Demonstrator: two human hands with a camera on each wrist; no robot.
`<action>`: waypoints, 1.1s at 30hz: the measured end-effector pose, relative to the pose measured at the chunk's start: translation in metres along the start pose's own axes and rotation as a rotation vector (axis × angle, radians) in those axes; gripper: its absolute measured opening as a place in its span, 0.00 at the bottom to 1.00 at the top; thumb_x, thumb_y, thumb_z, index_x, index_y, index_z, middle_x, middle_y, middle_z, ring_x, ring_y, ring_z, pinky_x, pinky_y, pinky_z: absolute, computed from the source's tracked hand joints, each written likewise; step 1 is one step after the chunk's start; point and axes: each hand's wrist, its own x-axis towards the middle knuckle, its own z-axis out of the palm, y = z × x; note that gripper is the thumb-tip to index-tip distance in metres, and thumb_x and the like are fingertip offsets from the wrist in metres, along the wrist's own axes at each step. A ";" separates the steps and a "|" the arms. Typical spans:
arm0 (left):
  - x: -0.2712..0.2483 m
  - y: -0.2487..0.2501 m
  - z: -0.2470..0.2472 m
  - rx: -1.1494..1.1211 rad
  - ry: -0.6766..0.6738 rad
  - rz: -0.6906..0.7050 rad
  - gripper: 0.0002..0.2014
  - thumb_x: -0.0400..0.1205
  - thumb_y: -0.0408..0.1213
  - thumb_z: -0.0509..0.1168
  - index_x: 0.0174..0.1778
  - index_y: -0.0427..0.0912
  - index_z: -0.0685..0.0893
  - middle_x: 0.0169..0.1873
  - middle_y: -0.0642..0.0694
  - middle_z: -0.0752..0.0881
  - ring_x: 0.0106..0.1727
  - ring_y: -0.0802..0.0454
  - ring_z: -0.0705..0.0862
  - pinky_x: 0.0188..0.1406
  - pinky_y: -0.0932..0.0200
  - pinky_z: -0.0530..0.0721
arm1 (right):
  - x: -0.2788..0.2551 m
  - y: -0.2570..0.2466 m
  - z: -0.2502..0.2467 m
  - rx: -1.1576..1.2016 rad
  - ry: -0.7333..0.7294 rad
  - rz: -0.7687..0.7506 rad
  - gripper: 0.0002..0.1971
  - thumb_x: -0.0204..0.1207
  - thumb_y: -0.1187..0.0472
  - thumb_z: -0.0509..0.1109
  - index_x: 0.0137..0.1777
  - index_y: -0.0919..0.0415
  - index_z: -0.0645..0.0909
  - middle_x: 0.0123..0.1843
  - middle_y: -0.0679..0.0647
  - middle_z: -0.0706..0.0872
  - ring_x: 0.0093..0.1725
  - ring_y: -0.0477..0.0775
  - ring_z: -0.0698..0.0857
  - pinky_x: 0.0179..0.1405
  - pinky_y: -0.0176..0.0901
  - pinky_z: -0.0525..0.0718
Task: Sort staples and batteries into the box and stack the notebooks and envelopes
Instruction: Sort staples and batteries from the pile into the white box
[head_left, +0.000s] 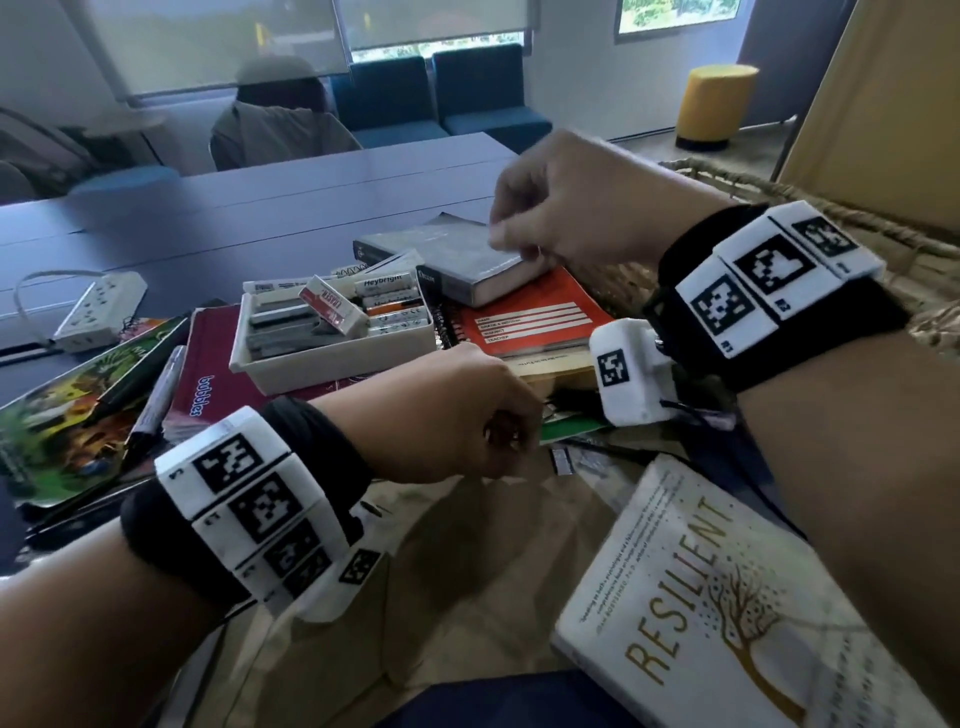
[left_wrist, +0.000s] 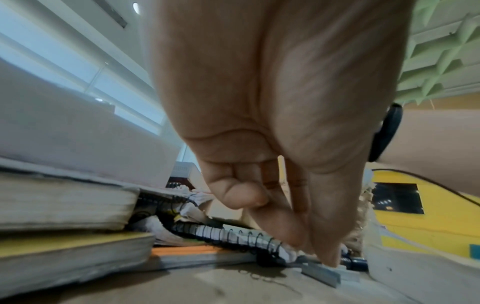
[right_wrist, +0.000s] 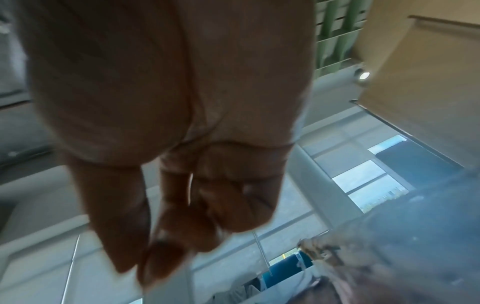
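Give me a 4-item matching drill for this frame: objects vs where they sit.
Things:
1. white box
2. grey book
3. staple strip
4. RESILIENT book

Places:
a. lying on the orange notebook
b. at the left hand fingertips
c. near right, on brown paper
d. resting on the maroon notebook

Pairs: 1-d, 2-a, 3-b, 4-c
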 end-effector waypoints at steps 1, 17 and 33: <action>0.001 0.001 0.001 0.007 -0.007 0.002 0.06 0.78 0.42 0.77 0.49 0.55 0.91 0.36 0.62 0.87 0.39 0.68 0.83 0.39 0.74 0.78 | -0.003 0.001 -0.002 -0.065 -0.106 0.032 0.06 0.78 0.54 0.79 0.42 0.54 0.90 0.37 0.50 0.92 0.35 0.48 0.89 0.43 0.49 0.91; 0.013 0.012 0.007 0.130 0.005 0.043 0.15 0.77 0.36 0.72 0.54 0.60 0.91 0.43 0.62 0.82 0.42 0.62 0.76 0.44 0.55 0.84 | -0.058 0.013 0.028 -0.434 -0.713 0.264 0.15 0.63 0.50 0.88 0.48 0.53 0.94 0.39 0.48 0.94 0.42 0.49 0.91 0.42 0.41 0.88; 0.023 0.004 0.015 0.113 0.055 0.039 0.11 0.75 0.41 0.73 0.51 0.59 0.87 0.40 0.59 0.85 0.39 0.61 0.80 0.39 0.53 0.85 | -0.049 0.009 0.040 -0.495 -0.740 0.160 0.19 0.64 0.56 0.88 0.55 0.57 0.92 0.41 0.49 0.90 0.41 0.49 0.86 0.35 0.36 0.81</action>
